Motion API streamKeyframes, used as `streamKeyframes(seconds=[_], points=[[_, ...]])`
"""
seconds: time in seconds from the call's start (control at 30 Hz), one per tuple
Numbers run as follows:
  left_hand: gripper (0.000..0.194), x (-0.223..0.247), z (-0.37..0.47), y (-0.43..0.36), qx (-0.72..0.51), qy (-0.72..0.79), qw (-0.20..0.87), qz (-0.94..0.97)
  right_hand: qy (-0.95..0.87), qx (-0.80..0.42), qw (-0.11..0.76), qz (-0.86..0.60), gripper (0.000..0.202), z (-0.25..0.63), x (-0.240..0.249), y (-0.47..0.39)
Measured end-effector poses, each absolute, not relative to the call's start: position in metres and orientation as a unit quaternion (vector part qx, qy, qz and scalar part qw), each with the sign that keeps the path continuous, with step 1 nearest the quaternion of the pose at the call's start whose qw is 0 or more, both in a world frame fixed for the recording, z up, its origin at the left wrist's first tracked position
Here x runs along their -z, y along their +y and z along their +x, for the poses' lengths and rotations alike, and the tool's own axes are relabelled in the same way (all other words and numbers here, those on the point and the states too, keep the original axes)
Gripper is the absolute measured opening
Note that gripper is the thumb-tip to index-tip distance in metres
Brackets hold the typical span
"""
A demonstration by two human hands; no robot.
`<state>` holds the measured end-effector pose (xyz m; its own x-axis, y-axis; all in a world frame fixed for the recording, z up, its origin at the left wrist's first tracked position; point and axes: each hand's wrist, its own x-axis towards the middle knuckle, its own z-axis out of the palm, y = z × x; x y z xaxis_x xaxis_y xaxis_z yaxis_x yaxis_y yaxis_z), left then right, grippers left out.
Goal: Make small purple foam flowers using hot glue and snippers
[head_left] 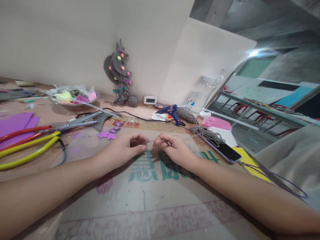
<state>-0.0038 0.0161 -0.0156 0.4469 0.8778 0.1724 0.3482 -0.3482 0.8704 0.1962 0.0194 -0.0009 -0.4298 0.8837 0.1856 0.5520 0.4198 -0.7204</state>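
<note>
My left hand (130, 145) is pinched around one end of a thin grey yarn (151, 141), above a cardboard sheet (160, 200). A short distance to the right, my right hand (173, 148) pinches the same yarn and also has a thin dark metal tool (165, 140) between its fingers; whether it is a needle or small scissors is too small to tell. From the right hand the yarn seems to run toward a loose grey yarn bundle (208, 134) lying on a phone (228, 152). Purple felt flower shapes (108, 134) lie just beyond my left hand.
Red-handled and yellow-handled pliers (32, 148) and purple sheets (17, 125) lie left. Behind are a bowl (73, 105), a moon-shaped hanging ornament (117, 66), a small clock (150, 100), a blue glue gun (173, 113) with its cord, and a clear jug (202, 91).
</note>
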Motion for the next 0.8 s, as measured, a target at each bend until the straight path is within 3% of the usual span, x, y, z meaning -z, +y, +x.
streamKeyframes(seconds=[0.13, 0.27, 0.37, 0.67, 0.8], points=[[0.046, 0.014, -0.002, 0.012, -0.348, 0.409, 0.321, 0.781, -0.768, -0.338, 0.298, -0.455, 0.022, 0.193, 0.0, 0.018], [0.027, 0.008, -0.002, 0.005, -0.36, 0.399, 0.137, 0.832, -0.714, -0.406, 0.31, -0.478, 0.023, 0.186, -0.002, 0.014], [0.023, 0.006, -0.002, 0.002, -0.351, 0.389, 0.07, 0.849, -0.662, -0.47, 0.317, -0.491, 0.028, 0.181, -0.003, 0.009], [0.014, 0.002, -0.006, 0.002, -0.338, 0.364, 0.01, 0.868, -0.657, -0.523, 0.29, -0.459, 0.04, 0.176, -0.003, 0.002], [0.016, 0.001, -0.004, 0.001, -0.339, 0.389, 0.065, 0.854, -0.663, -0.519, 0.288, -0.456, 0.039, 0.177, -0.003, 0.003]])
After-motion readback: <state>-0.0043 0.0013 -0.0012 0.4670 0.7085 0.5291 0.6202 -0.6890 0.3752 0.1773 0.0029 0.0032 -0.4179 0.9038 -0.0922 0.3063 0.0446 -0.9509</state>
